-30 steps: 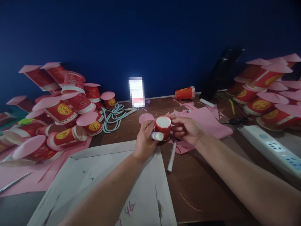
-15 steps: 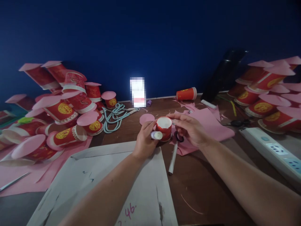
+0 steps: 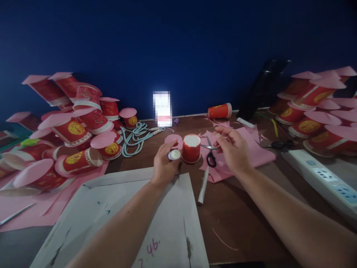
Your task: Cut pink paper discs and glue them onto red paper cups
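Note:
My left hand point(image 3: 165, 163) is closed around a glue stick point(image 3: 174, 155), its round white end pointing at me. Just right of it, a red paper cup point(image 3: 191, 149) stands upside down, whitish smears along the edge of its pale base. A pink paper disc point(image 3: 173, 140) lies behind my left fingers, partly covered. My right hand point(image 3: 230, 150) hovers to the right of the cup with loosely bent fingers and nothing visible in them. Beneath its fingertips, black-handled scissors point(image 3: 211, 159) lie on pink paper point(image 3: 248, 147).
Red cups with pink paper tops are heaped at left point(image 3: 76, 128) and right point(image 3: 309, 126). A light-blue cord point(image 3: 134, 139), a lit phone point(image 3: 162, 108), lying stacked cups point(image 3: 220, 111), a white marker-like stick point(image 3: 203, 186), a power strip point(image 3: 320, 178) and a large white sheet point(image 3: 119, 212) surround the hands.
Both hands have let go of the cup, which now stands by itself. My left hand moved left with the glue stick; my right moved right, and the scissors show more.

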Available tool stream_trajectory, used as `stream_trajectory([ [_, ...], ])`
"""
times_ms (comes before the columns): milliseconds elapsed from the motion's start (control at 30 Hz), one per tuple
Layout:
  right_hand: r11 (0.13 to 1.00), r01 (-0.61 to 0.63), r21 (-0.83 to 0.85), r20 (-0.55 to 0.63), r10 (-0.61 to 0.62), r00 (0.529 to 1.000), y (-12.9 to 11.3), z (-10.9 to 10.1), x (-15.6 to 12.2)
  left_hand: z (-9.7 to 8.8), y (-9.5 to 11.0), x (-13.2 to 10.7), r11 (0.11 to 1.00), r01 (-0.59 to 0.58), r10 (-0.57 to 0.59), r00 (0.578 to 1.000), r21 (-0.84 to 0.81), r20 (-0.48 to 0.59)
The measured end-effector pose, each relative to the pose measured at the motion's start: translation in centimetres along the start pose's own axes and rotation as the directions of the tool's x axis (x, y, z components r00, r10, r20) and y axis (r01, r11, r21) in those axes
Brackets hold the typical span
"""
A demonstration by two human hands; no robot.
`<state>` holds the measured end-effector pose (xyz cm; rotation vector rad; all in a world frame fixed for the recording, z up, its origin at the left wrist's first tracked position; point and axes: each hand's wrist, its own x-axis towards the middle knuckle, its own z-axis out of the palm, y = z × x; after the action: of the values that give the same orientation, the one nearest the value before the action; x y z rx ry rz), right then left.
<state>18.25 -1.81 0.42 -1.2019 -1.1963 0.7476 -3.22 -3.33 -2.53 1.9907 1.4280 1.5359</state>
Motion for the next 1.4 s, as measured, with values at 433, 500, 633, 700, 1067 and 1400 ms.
stream_trajectory([
  [433,0.917,0.193,-0.350,0.127,-0.158,0.979,1.6,-1.0,0.6,-2.4,2.6,-0.8,0.957,-0.280,0.271,0.955,0.072,0.120],
  [500,0.871,0.261,-0.416,0.228,-0.178,0.957,1.5,-1.0,0.4,-2.4,3.1,-1.2,0.927,-0.375,0.366,0.889,-0.020,0.276],
  [633,0.844,0.327,-0.426,0.276,-0.223,0.935,1.1,-0.7,-0.1,-1.8,3.4,-1.8,0.907,-0.392,0.416,0.782,-0.153,0.465],
  [700,0.856,0.345,-0.386,0.247,-0.264,0.932,0.7,-0.7,-0.4,-1.5,3.3,-2.0,0.935,-0.319,0.354,0.809,-0.154,0.470],
  [1067,0.935,0.348,0.065,0.534,-0.327,0.780,-3.2,-0.3,-5.2,-1.8,3.8,-1.9,0.989,-0.032,0.109,0.825,-0.147,0.554],
  [1400,0.985,0.112,0.131,0.766,-0.172,0.619,-3.2,0.7,-6.5,-3.1,3.1,-1.2,0.876,-0.439,0.379,0.882,0.199,0.279],
])
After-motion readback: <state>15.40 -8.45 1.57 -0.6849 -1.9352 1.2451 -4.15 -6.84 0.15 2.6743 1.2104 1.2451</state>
